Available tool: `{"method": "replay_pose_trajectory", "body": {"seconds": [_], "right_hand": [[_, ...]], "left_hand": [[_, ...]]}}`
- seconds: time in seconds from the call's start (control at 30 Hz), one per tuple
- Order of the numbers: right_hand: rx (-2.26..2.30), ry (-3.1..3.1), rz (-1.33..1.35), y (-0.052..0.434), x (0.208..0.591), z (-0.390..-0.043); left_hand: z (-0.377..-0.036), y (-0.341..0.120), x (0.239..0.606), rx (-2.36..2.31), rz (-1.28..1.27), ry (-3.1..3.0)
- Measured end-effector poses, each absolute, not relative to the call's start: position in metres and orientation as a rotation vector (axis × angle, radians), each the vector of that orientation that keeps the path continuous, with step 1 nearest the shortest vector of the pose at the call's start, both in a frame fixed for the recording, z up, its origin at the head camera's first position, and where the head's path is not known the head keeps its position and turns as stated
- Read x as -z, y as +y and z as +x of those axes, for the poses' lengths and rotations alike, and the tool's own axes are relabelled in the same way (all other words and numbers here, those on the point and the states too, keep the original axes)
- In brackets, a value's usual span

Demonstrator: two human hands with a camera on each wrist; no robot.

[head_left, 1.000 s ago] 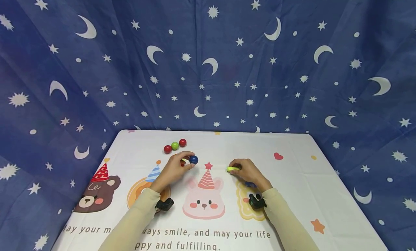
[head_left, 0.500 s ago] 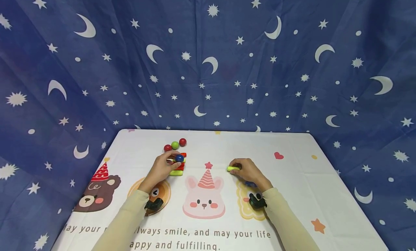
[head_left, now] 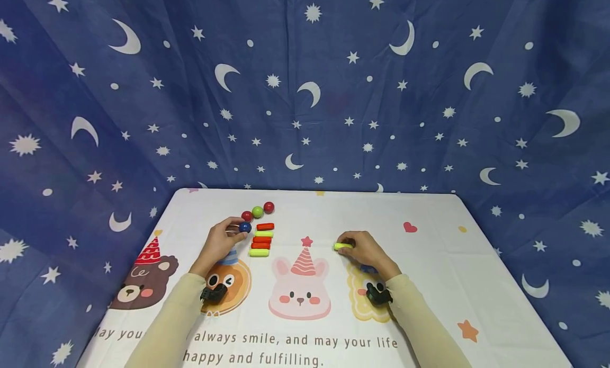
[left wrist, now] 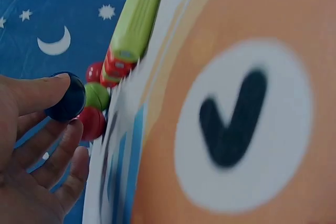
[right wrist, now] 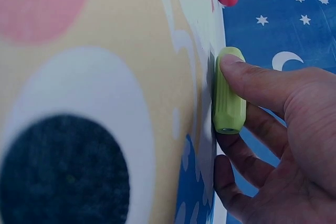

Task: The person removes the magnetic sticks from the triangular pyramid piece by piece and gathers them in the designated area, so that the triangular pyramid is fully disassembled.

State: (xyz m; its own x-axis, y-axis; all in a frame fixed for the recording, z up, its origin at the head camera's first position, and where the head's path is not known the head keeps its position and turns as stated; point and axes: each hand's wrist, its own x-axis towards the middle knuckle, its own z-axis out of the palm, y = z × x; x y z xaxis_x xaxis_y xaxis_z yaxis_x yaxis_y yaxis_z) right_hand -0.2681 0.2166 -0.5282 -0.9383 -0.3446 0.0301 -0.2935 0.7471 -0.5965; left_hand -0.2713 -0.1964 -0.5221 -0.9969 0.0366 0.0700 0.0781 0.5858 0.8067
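My left hand (head_left: 220, 243) pinches a dark blue ball (head_left: 245, 227) between thumb and fingers, just in front of the nearer red ball (head_left: 247, 216). In the left wrist view the blue ball (left wrist: 68, 98) hides part of that red ball (left wrist: 93, 123). A green ball (head_left: 258, 212) and another red ball (head_left: 269, 207) continue the slanting row. My right hand (head_left: 363, 249) holds a ribbed yellow-green stick (right wrist: 230, 98) by its sides, low at the table surface, right of centre.
Right of my left hand lie several short sticks side by side, including a red one (head_left: 265, 226) at the back and a yellow-green one (head_left: 259, 253) in front. The printed white tablecloth (head_left: 419, 304) ends at a blue star-and-moon curtain (head_left: 333, 92).
My left hand has carried the blue ball left, past the sticks to the near end of the ball row, uncovering the sticks. The right hand stays in place with its stick.
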Motion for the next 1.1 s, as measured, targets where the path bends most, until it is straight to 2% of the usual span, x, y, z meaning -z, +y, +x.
{"method": "replay_pose_trajectory", "body": {"seconds": [0.4,1.1], "right_hand": [[0.946,2.866,-0.515,0.216,0.529,-0.268],[0.975,2.847,-0.542,0.217,0.528,-0.268]], "left_hand": [[-0.292,-0.215,0.524,1.368,0.069,-2.792],[-0.296,-0.220,0.519,1.323,0.071,-2.798]]}}
